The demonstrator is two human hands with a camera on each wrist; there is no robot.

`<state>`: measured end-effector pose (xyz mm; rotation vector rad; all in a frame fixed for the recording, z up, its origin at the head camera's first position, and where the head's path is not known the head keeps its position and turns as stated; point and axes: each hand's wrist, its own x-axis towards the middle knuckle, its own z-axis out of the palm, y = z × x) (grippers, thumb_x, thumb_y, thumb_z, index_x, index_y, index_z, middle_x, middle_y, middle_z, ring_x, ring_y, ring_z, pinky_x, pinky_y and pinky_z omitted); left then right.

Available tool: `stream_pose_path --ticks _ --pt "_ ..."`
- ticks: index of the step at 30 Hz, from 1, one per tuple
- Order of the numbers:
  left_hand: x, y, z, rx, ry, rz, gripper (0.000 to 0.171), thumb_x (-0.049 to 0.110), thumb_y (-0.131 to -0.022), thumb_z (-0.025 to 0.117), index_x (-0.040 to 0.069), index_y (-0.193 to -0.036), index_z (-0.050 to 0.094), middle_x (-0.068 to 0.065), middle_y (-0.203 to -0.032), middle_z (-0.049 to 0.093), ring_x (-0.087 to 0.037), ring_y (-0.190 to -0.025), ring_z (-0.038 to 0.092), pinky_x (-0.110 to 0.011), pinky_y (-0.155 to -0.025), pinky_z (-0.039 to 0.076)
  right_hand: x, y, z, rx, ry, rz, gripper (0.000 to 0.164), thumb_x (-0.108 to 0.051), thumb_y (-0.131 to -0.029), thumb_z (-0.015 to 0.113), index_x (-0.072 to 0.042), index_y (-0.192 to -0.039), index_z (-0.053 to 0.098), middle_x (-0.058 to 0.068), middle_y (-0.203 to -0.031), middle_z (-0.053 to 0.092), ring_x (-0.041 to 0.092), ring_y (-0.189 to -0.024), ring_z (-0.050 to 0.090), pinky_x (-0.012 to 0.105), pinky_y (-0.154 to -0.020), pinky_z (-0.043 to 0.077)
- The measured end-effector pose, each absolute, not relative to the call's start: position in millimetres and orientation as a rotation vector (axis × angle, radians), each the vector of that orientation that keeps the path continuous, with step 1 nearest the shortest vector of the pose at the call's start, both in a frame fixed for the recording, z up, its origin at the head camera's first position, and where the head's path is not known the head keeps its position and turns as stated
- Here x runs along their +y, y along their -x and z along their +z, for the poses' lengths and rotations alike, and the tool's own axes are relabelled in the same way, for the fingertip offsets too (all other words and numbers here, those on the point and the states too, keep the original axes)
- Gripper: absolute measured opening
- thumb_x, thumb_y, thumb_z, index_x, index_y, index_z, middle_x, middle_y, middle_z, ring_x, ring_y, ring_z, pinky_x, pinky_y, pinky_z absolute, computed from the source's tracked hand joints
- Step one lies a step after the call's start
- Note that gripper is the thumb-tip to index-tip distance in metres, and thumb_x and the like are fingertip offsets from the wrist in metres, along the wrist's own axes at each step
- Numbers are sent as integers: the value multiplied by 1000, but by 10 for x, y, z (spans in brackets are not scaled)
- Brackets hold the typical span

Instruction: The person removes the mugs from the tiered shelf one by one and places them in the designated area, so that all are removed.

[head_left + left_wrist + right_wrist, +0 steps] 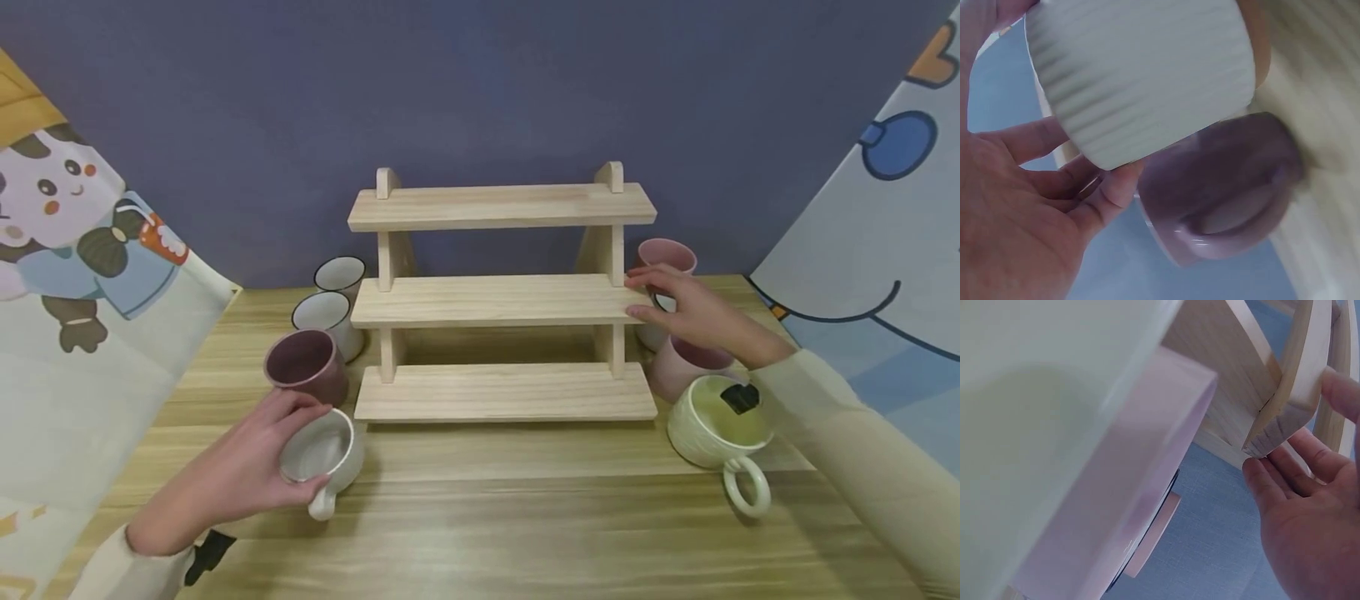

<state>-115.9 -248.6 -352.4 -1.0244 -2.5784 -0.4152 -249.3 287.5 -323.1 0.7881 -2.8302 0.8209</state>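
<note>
My left hand (251, 458) grips a white mug (347, 467) by its rim, thumb near the handle and fingers on the far side. Fine ribs run over this mug's wall (1147, 75) in the left wrist view. Just behind it stands a plum-coloured mug (330, 387). A three-tier wooden display shelf (495, 302) stands in the middle. My right hand (693, 315) holds the right end of its middle board (1282, 422), thumb at the front edge and fingers behind. Beneath the right wrist is a pale green mug (693, 433) with a ring handle.
Two white mugs with dark rims, a rear one (340, 272) and a nearer one (322, 310), stand left of the shelf. Along its right side are a pink mug (666, 252), a partly hidden white mug (651, 337) and a pale pink mug (669, 375). A dark blue wall (495, 92) rises behind.
</note>
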Motion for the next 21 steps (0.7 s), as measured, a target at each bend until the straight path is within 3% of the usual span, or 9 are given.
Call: stream_pose_path --ticks 5,12,14,16,21 --pt "-2549 1161 -3669 -2549 1024 -441 67 33 -50 85 -2 -105 66 -4 -105 54 -23 -99 48 -29 -84 37 2886 2489 -3232 -2835 -785 828 43 -14 -89 68 4 -125 55 20 -136 45 37 -124 41 54 -97 35" --pt "-2599 1156 -3789 -2543 1038 -462 67 31 -51 83 -3 -106 64 -10 -108 55 -27 -99 50 -36 -110 19 2879 2508 -3254 -2816 -822 840 43 -14 -90 66 5 -126 53 21 -137 43 38 -125 40 55 -97 34" --pt "-2610 1153 -3802 -2552 1037 -458 68 32 -52 83 -3 -107 64 -11 -109 55 -27 -98 51 -31 -109 18 2883 2516 -3261 -2812 -833 841 43 -15 -90 66 5 -126 53 20 -137 43 38 -124 40 55 -97 34" --pt "-2611 1145 -3802 -2567 1036 -443 67 32 -55 82 -4 -110 63 -12 -110 55 -28 -100 51 -35 -110 18 2893 2523 -3271 -2812 -835 842 43 -16 -91 65 5 -127 53 20 -137 43 38 -124 41 55 -96 35" --pt "-2536 1120 -3780 -2608 958 -355 64 42 -66 80 -2 -110 65 -13 -110 53 -35 -105 46 -50 -93 35 2910 2533 -3293 -2813 -835 861 43 -17 -91 65 6 -126 53 21 -137 42 40 -122 42 56 -96 34"
